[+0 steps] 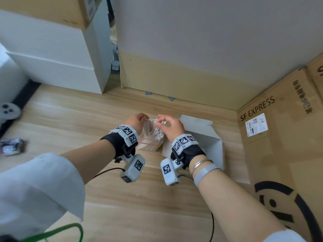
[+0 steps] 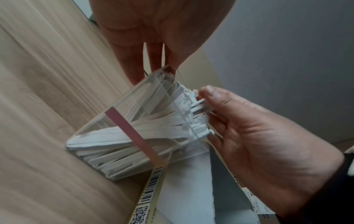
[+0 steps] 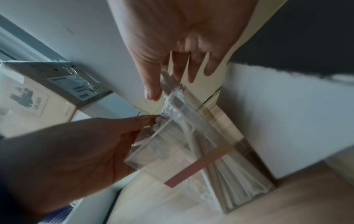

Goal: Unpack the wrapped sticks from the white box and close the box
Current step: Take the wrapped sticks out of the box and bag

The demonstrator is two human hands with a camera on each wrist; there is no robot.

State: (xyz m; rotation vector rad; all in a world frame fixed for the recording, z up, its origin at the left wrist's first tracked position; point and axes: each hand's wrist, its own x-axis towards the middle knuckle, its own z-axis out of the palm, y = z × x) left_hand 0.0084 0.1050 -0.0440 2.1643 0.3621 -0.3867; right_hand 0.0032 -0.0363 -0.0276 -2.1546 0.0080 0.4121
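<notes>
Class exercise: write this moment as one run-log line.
left hand: holds clear container rim | right hand: pinches wrapped sticks at tops | container: on floor beside white box | box: open

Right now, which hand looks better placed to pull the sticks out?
Probably the right hand: its fingertips already pinch the sticks at the open top of the clear holder. The left hand grips the holder's rim, steadying it.
</notes>
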